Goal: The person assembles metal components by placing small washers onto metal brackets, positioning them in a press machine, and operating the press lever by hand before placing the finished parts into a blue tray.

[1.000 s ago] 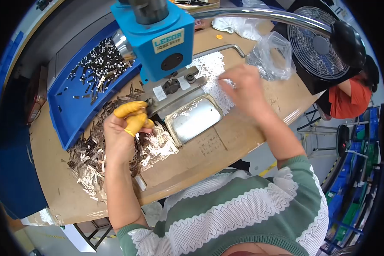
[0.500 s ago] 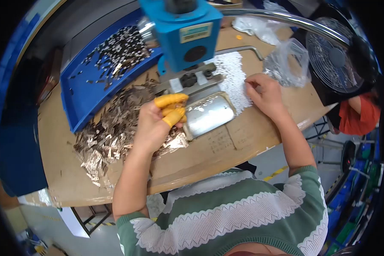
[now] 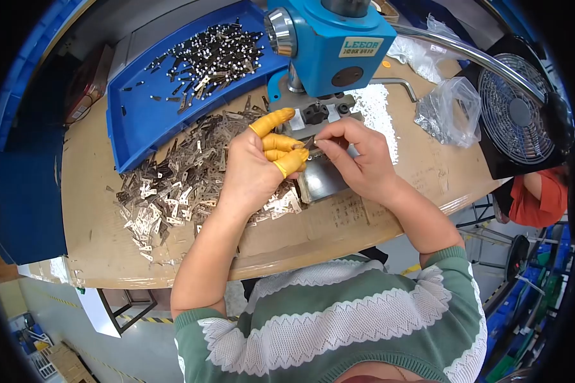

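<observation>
My left hand (image 3: 252,163), with yellow finger cots on several fingers, pinches a small dark metal plate (image 3: 309,143). Thumb and forefinger of my right hand (image 3: 367,163) are closed at the plate's right end on a tiny pale piece, mostly hidden by the fingertips. Both hands meet just in front of the blue press (image 3: 359,57) and its steel fixture (image 3: 316,113). Beneath them is a shiny metal tray (image 3: 324,177), partly covered. To the left spreads a heap of flat metal plates (image 3: 185,169). Small white pieces (image 3: 374,105) lie behind my right hand.
A blue bin (image 3: 122,137) at the back left holds dark plates with white tips. The press's long lever (image 3: 463,48) crosses the upper right. A hex key (image 3: 399,83), a clear plastic bag (image 3: 450,112) and a fan (image 3: 517,108) are on the right. Another person's orange-red clothing (image 3: 538,201) shows beyond.
My right hand has moved left from the white pieces to my left hand, and their fingertips now meet at the plate. The camera view has shifted, moving the press rightward in the picture.
</observation>
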### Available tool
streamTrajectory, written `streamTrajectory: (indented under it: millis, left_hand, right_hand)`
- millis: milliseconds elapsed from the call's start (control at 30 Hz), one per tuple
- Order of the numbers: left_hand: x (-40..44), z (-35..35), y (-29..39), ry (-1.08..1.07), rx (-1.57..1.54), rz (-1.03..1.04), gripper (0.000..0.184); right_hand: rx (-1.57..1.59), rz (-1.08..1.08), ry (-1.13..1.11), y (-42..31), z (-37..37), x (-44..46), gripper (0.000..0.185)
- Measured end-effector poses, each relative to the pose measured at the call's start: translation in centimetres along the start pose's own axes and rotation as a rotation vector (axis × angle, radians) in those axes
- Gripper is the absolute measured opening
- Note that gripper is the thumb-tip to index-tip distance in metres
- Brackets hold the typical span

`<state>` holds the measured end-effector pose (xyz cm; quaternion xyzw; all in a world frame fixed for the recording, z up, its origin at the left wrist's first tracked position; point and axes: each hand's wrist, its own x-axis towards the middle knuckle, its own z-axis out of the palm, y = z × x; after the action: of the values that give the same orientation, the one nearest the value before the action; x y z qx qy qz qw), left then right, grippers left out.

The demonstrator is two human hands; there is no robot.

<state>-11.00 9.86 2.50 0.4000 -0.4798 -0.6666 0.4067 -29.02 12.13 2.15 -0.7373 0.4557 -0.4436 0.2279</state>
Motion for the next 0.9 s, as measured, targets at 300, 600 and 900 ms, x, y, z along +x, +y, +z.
streamTrajectory:
  millis: [300,600,900]
  left_hand:
    - [0.5,0.3,0.1,-0.054,0.064,0.004,0.062]
    - [5.5,0.8,2.3,-0.014,0.152,0.037,0.033]
    - [5.8,1.0,2.2,-0.009,-0.125,0.04,0.06]
  right_hand:
    - [-0.013,0.071,-0.012,0.3,-0.4,-0.1,0.009]
    - [-0.105,-0.131,0.295,-0.2,-5.5,-0.3,0.012]
    - [0.537,-0.389,0.493,-6.2,-13.5,0.4,0.043]
